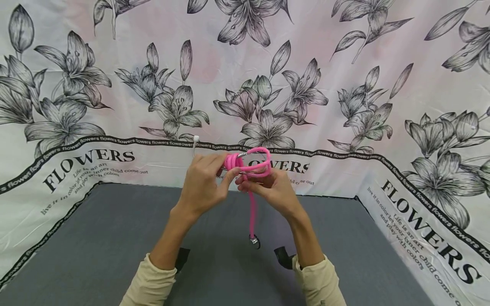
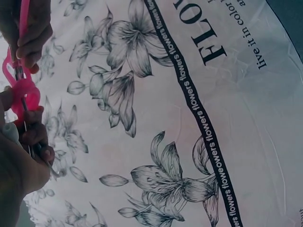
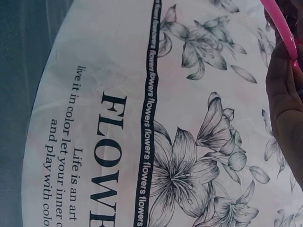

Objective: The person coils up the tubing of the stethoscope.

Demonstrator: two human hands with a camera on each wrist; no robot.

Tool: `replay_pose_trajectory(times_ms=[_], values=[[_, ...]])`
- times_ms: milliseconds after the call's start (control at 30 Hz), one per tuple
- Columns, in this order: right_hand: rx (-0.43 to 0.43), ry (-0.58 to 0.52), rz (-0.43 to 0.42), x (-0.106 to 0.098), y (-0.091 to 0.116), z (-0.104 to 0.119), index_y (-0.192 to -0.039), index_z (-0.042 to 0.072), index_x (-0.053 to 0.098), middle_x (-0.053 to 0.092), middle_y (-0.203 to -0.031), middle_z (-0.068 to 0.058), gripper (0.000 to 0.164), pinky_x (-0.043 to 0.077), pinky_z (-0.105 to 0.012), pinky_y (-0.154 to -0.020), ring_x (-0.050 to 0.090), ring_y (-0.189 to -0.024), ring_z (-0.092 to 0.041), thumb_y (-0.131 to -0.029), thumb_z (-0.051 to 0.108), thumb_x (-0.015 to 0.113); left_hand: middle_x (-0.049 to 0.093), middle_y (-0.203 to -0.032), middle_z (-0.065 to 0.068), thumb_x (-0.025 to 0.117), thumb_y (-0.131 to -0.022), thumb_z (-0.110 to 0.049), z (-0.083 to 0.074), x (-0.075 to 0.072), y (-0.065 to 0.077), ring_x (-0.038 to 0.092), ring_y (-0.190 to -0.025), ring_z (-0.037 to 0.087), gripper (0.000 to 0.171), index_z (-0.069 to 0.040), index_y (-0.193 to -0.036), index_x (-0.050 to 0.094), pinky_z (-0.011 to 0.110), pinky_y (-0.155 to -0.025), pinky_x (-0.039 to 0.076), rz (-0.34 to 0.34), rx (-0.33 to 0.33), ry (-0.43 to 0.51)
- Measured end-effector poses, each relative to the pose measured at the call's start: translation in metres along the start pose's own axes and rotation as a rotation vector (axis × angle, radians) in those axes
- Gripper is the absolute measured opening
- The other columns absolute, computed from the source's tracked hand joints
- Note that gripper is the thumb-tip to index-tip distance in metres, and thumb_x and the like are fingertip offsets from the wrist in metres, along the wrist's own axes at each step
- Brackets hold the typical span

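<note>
Both hands are raised above the grey table, close together, on a pink cord (image 1: 252,212) wound in several turns about thin metal rods. My left hand (image 1: 203,182) grips the rods and the wound turns between thumb and fingers. A thin wire with a white rounded tip (image 1: 196,139) sticks up behind this hand. With thumb and fingers, my right hand (image 1: 277,191) pinches the cord and rod end, where a loop stands up. The cord's tail hangs down between the hands, with a metal ring fitting (image 1: 254,241) at its end. Fingers hide part of the metal piece; its kind is unclear.
The grey table (image 1: 126,238) spreads beneath the hands. A white cloth (image 1: 229,85) printed with flowers and lettering rises behind it and along both sides. Black straps (image 1: 283,258) show near both wrists, beside the beige sleeves (image 1: 319,280).
</note>
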State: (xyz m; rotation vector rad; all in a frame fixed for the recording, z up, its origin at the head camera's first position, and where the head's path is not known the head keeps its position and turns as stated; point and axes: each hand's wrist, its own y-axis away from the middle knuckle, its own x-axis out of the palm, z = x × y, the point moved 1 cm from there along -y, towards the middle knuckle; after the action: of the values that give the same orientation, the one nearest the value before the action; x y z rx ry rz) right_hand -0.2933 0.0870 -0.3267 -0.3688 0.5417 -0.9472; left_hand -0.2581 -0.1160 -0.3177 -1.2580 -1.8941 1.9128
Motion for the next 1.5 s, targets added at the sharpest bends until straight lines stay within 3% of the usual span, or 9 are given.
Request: replay_pose_trajectory(times_ms=[267, 467, 633, 833, 967, 1100, 1233, 1367, 1500], values=[[0.047, 0.034, 0.046, 0.005, 0.000, -0.001, -0.119, -0.009, 0.069, 0.076, -0.107, -0.032, 0.025, 0.064, -0.035, -0.087, 0.079, -0.092, -0.013, -0.095, -0.001, 0.071, 0.063, -0.071, 0.011, 0.079, -0.093, -0.027, 0.001, 0.006, 0.000, 0.054, -0.067, 0.022, 0.037, 0.005, -0.111, 0.071, 0.039, -0.074, 0.041, -0.105, -0.025, -0.062], [0.034, 0.092, 0.154, 0.015, 0.000, -0.004, -0.126, -0.010, 0.066, 0.075, -0.107, -0.029, 0.030, 0.063, -0.033, -0.089, 0.077, -0.096, -0.011, -0.097, -0.003, 0.069, 0.064, -0.072, 0.013, 0.080, -0.092, -0.030, 0.009, 0.004, 0.001, 0.057, -0.066, 0.026, 0.036, 0.003, -0.101, 0.070, 0.042, -0.072, 0.044, -0.147, -0.052, -0.168], [0.007, 0.187, 0.170, 0.017, 0.002, -0.001, -0.130, -0.010, 0.064, 0.076, -0.104, -0.024, 0.037, 0.063, -0.030, -0.087, 0.076, -0.094, -0.018, -0.094, -0.004, 0.071, 0.076, -0.088, 0.019, 0.080, -0.091, -0.034, 0.011, 0.004, 0.003, 0.071, -0.080, 0.034, 0.048, 0.007, -0.115, 0.074, 0.044, -0.077, 0.048, -0.112, -0.046, -0.224], [-0.074, 0.382, 0.183, 0.018, 0.004, 0.004, -0.123, -0.007, 0.070, 0.078, -0.095, -0.015, 0.036, 0.062, -0.028, -0.079, 0.076, -0.082, -0.018, -0.089, -0.002, 0.079, 0.075, -0.084, 0.017, 0.080, -0.092, -0.032, 0.011, 0.002, 0.004, 0.065, -0.070, 0.029, 0.048, 0.007, -0.119, 0.075, 0.040, -0.072, 0.043, -0.046, -0.062, -0.232], [-0.156, 0.575, 0.138, 0.019, 0.005, 0.013, -0.113, -0.003, 0.076, 0.078, -0.093, -0.011, 0.027, 0.062, -0.026, -0.077, 0.073, -0.079, -0.015, -0.086, -0.005, 0.080, 0.071, -0.077, 0.014, 0.079, -0.092, -0.028, 0.011, -0.001, 0.004, 0.057, -0.065, 0.024, 0.044, 0.005, -0.120, 0.076, 0.036, -0.068, 0.037, 0.028, -0.084, -0.228], [-0.261, 0.839, 0.056, 0.023, 0.007, 0.025, -0.111, 0.002, 0.080, 0.079, -0.100, -0.008, 0.026, 0.061, -0.029, -0.083, 0.074, -0.091, -0.019, -0.087, -0.007, 0.077, 0.068, -0.074, 0.010, 0.079, -0.090, -0.031, 0.008, -0.006, 0.003, 0.057, -0.065, 0.024, 0.046, 0.001, -0.123, 0.076, 0.036, -0.069, 0.037, 0.120, -0.076, -0.270], [-0.388, 1.060, -0.044, 0.025, 0.006, 0.031, -0.104, 0.009, 0.083, 0.078, -0.097, -0.001, 0.019, 0.053, -0.032, -0.078, 0.073, -0.093, -0.020, -0.089, -0.003, 0.077, 0.072, -0.080, 0.010, 0.080, -0.088, -0.033, 0.006, -0.008, 0.002, 0.064, -0.072, 0.024, 0.048, -0.001, -0.123, 0.076, 0.037, -0.072, 0.042, 0.186, -0.046, -0.303], [-0.452, 1.162, -0.137, 0.022, 0.005, 0.030, -0.095, 0.013, 0.083, 0.076, -0.089, 0.002, 0.016, 0.049, -0.035, -0.076, 0.072, -0.089, -0.019, -0.088, 0.000, 0.078, 0.076, -0.086, 0.008, 0.081, -0.086, -0.033, 0.006, -0.005, 0.002, 0.067, -0.077, 0.022, 0.049, 0.000, -0.122, 0.076, 0.035, -0.073, 0.043, 0.247, -0.007, -0.298], [-0.480, 1.187, -0.232, 0.015, 0.005, 0.026, -0.092, 0.015, 0.084, 0.077, -0.087, -0.001, 0.022, 0.048, -0.038, -0.075, 0.071, -0.086, -0.023, -0.084, -0.006, 0.079, 0.077, -0.088, 0.006, 0.082, -0.086, -0.031, 0.005, -0.001, 0.002, 0.068, -0.078, 0.020, 0.045, -0.001, -0.120, 0.077, 0.034, -0.072, 0.043, 0.286, 0.038, -0.257]])
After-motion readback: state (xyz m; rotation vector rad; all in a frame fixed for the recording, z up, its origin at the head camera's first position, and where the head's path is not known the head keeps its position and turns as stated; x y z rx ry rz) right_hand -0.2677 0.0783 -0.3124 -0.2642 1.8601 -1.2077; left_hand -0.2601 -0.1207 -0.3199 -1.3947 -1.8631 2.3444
